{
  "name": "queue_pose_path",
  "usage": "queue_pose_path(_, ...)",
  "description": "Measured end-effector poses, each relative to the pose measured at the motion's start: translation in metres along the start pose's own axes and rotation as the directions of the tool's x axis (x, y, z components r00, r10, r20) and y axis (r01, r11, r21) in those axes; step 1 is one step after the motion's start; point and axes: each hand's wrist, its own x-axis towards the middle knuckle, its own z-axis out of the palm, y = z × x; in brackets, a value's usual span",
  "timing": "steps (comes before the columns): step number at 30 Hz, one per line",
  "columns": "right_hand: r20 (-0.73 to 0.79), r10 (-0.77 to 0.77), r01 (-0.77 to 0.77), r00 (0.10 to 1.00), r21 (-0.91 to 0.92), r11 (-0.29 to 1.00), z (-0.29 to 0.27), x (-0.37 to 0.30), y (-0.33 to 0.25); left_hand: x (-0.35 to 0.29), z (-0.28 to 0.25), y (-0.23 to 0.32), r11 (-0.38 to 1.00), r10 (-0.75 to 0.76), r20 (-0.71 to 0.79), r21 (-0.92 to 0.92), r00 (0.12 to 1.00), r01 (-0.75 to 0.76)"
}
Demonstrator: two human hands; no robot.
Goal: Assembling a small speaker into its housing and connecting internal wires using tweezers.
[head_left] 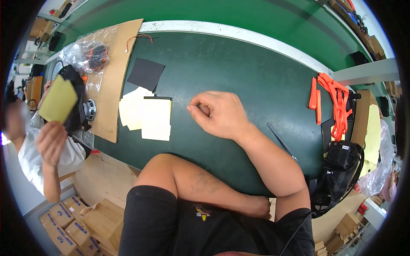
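My right hand (220, 113) hovers over or rests on the dark green tabletop (222, 64), fingers curled in loosely and thumb near the index finger, with nothing seen in it. Across my body lies my left forearm, and my left hand (259, 206) is tucked beside the right upper arm, its fingers mostly hidden. Left of my right hand are pale yellow sheets (156, 121) and a black square sheet (145, 74). Slim metal tweezers (282, 141) lie near my right forearm.
At left a co-worker's hand (51, 143) holds a yellow sheet (60, 100), near a black bag, a round speaker (89, 110) and a cardboard sheet (113, 94). Orange straps (337, 102) and a black mesh bag (341, 170) lie at right. Cartons (68, 222) stand below left.
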Motion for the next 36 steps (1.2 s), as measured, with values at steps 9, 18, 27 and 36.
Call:
queue_pose_path(9,0.017,0.034,-0.035,0.999,0.029,0.999,0.001,0.002,-0.004,0.0,0.009,-0.003,1.0,-0.002,-0.045,0.012,0.999,0.003)
queue_pose_path(18,0.034,0.044,-0.043,0.998,-0.021,0.999,-0.001,0.001,-0.004,0.002,0.025,-0.01,0.997,0.063,-0.233,-0.021,0.97,-0.07)
queue_pose_path(27,0.011,0.042,-0.042,0.999,0.014,0.999,-0.003,0.002,-0.007,0.008,0.021,-0.013,0.99,-0.013,-0.194,-0.141,0.981,-0.014)
queue_pose_path(36,0.013,0.045,-0.045,0.999,0.01,0.999,-0.001,0.002,-0.006,0.007,0.018,-0.015,0.99,-0.001,-0.087,-0.141,0.996,-0.012)
